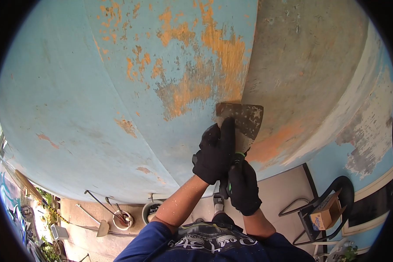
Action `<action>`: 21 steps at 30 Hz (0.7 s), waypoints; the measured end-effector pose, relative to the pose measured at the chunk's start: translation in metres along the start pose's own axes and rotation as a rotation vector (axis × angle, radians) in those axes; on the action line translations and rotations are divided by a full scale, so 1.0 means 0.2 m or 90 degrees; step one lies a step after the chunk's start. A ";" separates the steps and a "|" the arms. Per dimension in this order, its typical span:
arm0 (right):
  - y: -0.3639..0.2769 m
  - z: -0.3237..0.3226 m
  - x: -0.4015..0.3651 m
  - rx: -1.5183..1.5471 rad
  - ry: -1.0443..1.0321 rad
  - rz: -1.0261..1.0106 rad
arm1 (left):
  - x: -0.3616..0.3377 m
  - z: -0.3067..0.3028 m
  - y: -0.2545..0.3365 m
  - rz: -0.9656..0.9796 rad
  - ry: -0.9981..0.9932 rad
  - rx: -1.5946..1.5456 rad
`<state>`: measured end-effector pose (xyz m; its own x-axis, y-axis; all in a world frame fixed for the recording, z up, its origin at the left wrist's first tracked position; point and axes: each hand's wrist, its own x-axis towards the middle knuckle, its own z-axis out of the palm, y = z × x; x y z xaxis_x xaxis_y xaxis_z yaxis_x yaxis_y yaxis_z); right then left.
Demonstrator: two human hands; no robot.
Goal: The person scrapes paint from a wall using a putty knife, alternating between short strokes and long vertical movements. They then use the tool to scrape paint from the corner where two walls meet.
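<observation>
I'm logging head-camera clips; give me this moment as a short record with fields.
tool: scraper, blade against the wall
left hand: gloved in black, fingers pressing on the blade
right hand: gloved in black, gripping the handle below
wall: blue paint, flaked patches showing orange
below: bucket, chair bearing a cardboard box

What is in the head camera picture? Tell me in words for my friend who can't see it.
Two hands in black gloves, the left hand above the right hand, press a wide metal scraper against a blue wall whose paint is flaking off in orange patches. Below stand buckets and a black chair holding a cardboard box.
</observation>
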<state>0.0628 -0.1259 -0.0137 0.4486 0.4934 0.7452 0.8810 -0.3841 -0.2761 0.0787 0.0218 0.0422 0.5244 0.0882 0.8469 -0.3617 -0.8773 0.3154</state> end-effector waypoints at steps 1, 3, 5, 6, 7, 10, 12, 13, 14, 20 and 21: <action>-0.05 -0.07 0.02 0.220 -0.081 0.181 | 0.00 -0.01 0.01 -0.010 0.010 -0.047; -0.09 -0.07 0.01 0.441 -0.154 0.360 | -0.12 0.02 0.01 -0.028 -0.008 -0.031; -0.09 -0.01 -0.02 0.397 -0.025 0.263 | -0.17 0.06 -0.03 -0.048 0.012 -0.034; -0.05 0.04 -0.03 0.395 -0.027 0.266 | -0.16 0.06 -0.03 -0.050 0.011 -0.036; -0.02 0.08 -0.06 0.126 0.045 0.100 | -0.15 0.06 -0.03 -0.091 -0.014 -0.074; -0.01 0.07 -0.04 0.206 0.014 0.183 | -0.15 0.08 -0.06 -0.098 -0.027 -0.079; -0.05 0.01 -0.03 0.551 -0.078 0.449 | -0.18 0.08 -0.04 -0.058 -0.027 -0.048; -0.05 -0.01 -0.02 0.484 -0.117 0.426 | -0.18 0.09 -0.04 -0.128 -0.052 -0.123; -0.05 -0.02 -0.01 0.416 -0.154 0.402 | -0.17 0.09 -0.04 -0.196 -0.077 -0.196; 0.03 0.04 0.18 0.184 0.021 0.142 | 0.12 -0.01 -0.03 0.060 0.068 0.054; 0.01 -0.01 0.25 0.457 0.032 0.210 | 0.18 -0.05 0.01 0.009 0.010 -0.034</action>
<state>0.0857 -0.1035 0.0238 0.7116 0.3998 0.5777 0.5923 0.1010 -0.7994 0.0889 0.0278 0.0775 0.5073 0.0831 0.8577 -0.4104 -0.8519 0.3253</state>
